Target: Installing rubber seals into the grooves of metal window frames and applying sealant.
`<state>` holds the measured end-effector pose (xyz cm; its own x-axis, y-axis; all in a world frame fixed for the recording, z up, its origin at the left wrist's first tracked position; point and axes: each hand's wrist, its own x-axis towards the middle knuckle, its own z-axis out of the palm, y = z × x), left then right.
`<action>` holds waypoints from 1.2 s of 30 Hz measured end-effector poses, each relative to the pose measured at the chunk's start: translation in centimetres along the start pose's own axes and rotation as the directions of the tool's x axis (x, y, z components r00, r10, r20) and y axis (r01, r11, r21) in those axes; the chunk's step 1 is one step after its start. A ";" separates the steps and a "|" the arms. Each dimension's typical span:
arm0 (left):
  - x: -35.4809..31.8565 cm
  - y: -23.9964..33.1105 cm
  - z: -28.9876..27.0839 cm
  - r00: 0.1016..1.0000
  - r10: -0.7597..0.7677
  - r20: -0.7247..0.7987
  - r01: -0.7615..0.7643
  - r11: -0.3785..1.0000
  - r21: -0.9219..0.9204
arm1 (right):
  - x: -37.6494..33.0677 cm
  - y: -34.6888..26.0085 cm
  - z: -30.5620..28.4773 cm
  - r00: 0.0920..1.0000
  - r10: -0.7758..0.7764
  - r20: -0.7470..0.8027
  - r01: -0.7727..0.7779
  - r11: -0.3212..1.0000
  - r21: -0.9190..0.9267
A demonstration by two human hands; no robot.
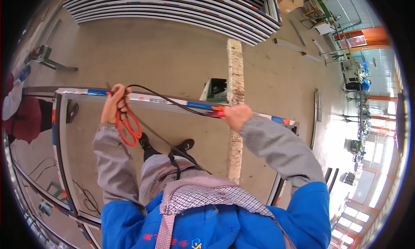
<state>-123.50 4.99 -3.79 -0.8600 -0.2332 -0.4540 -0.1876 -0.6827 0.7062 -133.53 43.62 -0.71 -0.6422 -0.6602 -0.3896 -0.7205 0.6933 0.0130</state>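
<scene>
My left hand (116, 103) is closed around red-handled scissors (129, 129), whose handle loops hang below the fingers. A black strap (166, 100) arcs from this hand across to my right side. My right hand (237, 117) is closed on a small red piece (217, 113) where the strap ends; its exact kind is unclear. Both hands are at the far bar of a large metal frame (149, 98), wrapped in white, blue and orange film. Another dark strap (155, 134) slants from my left hand down toward my apron.
A stack of similar frames (173, 16) lies beyond. A worn wooden beam (235, 69) runs under the frame, beside a dark green box (215, 90). At the left edge stands another person (32, 119) in a dark red garment. A cardboard box (288, 0) sits far right.
</scene>
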 end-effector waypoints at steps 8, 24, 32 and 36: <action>1.0 4.4 -8.0 0.978 -0.112 0.175 0.148 0.967 -0.209 | -3.5 3.1 -0.8 0.962 0.188 0.196 -0.156 0.974 -0.167; 2.7 10.4 -17.1 0.986 -0.100 0.131 0.143 0.915 -0.378 | 4.4 -8.4 -5.2 0.976 0.157 0.154 -0.127 0.975 -0.184; 1.0 10.4 -17.0 1.000 -0.017 -0.002 0.015 0.942 -0.334 | 18.2 -24.9 -6.3 0.999 -0.052 0.008 0.053 0.994 -0.100; -2.4 10.2 -17.1 0.995 -0.073 -0.066 0.059 0.978 -0.199 | 19.8 -26.2 -6.5 0.996 -0.080 0.040 0.086 0.978 -0.192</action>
<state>-115.23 -13.23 -4.73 -0.8110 -0.2275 -0.5391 -0.1395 -0.8195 0.5558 -129.08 10.48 -2.83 -0.5718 -0.7014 -0.4255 -0.8098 0.5657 0.1556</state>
